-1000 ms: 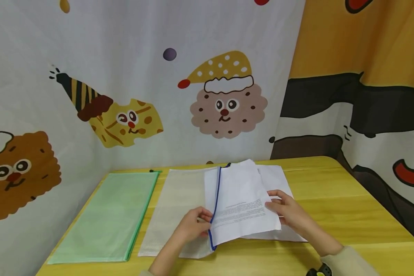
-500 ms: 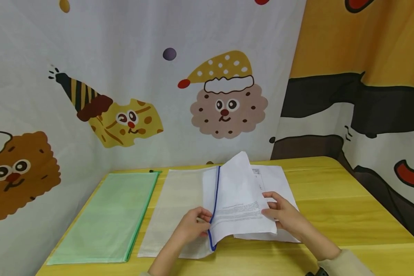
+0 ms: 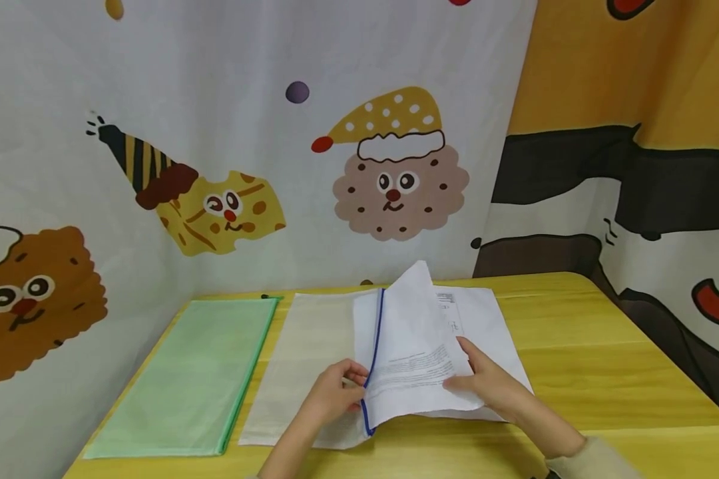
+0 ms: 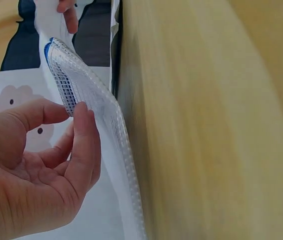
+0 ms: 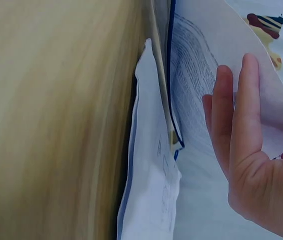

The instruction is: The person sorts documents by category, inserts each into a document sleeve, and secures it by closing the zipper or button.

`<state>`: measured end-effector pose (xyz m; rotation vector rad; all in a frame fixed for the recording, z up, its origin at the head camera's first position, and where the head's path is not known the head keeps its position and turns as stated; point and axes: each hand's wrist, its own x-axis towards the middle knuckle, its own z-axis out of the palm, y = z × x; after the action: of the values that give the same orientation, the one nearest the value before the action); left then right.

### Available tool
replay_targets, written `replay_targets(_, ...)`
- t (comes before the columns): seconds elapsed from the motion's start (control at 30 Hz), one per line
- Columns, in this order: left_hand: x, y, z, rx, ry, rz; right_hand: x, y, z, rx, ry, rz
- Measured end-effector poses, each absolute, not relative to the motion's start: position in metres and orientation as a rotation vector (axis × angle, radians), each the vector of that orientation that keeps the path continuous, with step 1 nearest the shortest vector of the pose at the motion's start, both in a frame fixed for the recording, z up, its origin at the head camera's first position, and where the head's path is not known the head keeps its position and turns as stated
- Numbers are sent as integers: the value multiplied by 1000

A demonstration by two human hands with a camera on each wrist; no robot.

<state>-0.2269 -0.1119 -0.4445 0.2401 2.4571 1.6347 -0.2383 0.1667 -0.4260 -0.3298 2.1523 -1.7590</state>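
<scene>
A translucent white mesh document pouch [image 3: 311, 346] with a blue-edged opening lies on the table. My left hand [image 3: 335, 392] pinches the pouch's blue edge [image 3: 377, 332] between thumb and fingers, lifting it a little, as the mesh [image 4: 64, 82] in the left wrist view shows. A printed paper sheet [image 3: 413, 326] curves up at the opening, its left side inside the pouch. My right hand [image 3: 494, 382] holds the sheet's right side, thumb in front and fingers [image 5: 246, 110] fairly straight behind it. More white paper [image 3: 491, 319] lies beneath, to the right.
A green mesh pouch [image 3: 186, 379] with a green zipper edge lies flat on the left of the wooden table [image 3: 605, 372]. A cartoon-printed curtain [image 3: 245, 100] hangs behind the table's far edge, with another printed stretch at the right.
My right hand has shifted slightly left and down along the sheet, which now bends more. More printing shows on the paper beneath. My left hand stays at the blue edge.
</scene>
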Motion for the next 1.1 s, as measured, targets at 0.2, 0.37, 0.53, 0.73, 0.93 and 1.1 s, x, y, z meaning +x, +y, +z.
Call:
replay_targets(0.2,-226,-111,-442,241,2500,1603,-234,159,-426,-293,2317,-1667)
replay_targets(0.37,-227,-113,-442,234,2554,1577,-236,165,-427,-389,2163,-1738)
replay_targets(0.53,-226,-112,-442,267,2549,1601,-233,162,-426,-420,2161,-1739)
replay_targets(0.73,-227,-107,-444,279,2564,1590,-230,154,-429,-489,2218,-1709)
replay_targets(0.93,-226,-106,-444,260,2591,1553,-230,157,-429,-436,2121,-1780)
replay_targets(1.1,-226,-108,-442,284,2695,1400,-231,159,-428,-385,2014,-1844)
